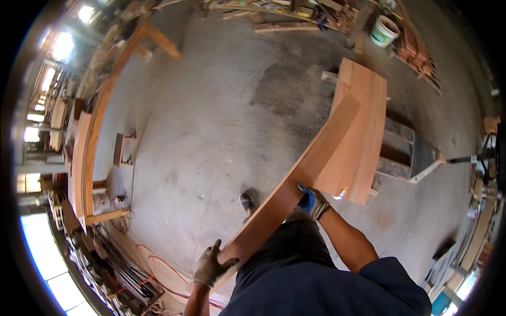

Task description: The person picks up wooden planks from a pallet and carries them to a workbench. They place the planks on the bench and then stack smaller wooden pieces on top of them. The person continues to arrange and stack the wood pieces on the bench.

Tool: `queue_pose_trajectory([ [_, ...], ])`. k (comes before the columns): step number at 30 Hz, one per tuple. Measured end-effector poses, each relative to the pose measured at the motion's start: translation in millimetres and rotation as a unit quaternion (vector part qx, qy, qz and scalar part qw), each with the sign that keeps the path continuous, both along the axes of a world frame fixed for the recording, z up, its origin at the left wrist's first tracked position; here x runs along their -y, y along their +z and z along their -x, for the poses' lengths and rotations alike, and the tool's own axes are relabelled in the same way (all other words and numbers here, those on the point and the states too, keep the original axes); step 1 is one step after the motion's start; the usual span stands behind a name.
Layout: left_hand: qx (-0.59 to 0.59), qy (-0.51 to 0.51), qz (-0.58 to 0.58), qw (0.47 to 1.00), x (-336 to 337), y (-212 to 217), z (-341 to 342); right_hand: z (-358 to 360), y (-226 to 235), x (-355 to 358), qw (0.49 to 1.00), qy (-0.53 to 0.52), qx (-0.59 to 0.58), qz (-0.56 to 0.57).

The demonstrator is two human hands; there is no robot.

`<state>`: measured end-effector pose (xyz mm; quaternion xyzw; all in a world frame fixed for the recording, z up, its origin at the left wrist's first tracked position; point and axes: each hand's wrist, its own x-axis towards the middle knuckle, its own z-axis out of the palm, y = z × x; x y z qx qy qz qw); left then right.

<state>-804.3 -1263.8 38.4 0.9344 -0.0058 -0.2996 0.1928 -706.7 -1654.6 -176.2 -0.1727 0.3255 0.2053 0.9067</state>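
Observation:
A long reddish-brown wooden board point(284, 203) slants across in front of my body, from lower left to upper right. My left hand point(211, 267), in a grey glove, holds its near end, thumb on the broad face and fingers spread beside the left edge. Farther along, my right hand point(314, 203) grips the board's right edge, wearing a grey glove with a blue palm. The board's far end overlaps a stack or panel of lighter planks point(363, 137); whether it touches there I cannot tell. A small white and yellow item point(341, 193) sits at the planks' near end.
A metal frame point(395, 167) stands right of the planks. At far right are a white bucket point(385, 31) and stacked wood point(414, 50). A long wooden bench point(97, 118) runs along the left. An orange hose point(153, 258) lies on the floor at lower left.

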Motion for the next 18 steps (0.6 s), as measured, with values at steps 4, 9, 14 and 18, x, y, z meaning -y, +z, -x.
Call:
queue_pose_trajectory([
  [4,-0.065,0.135,0.123,0.981,-11,-1,-16,-1,7,-55,0.984,0.051,0.11,-0.131],
  [9,-0.052,0.167,0.276,0.945,-66,-40,-12,-10,42,-163,0.951,0.194,0.152,-0.189],
  [14,0.055,0.239,0.179,0.953,-167,-1,9,-67,112,-312,0.901,0.332,0.248,-0.129],
  [18,0.143,0.287,0.133,0.938,-238,5,30,-100,175,-415,0.881,0.348,0.307,-0.088],
])
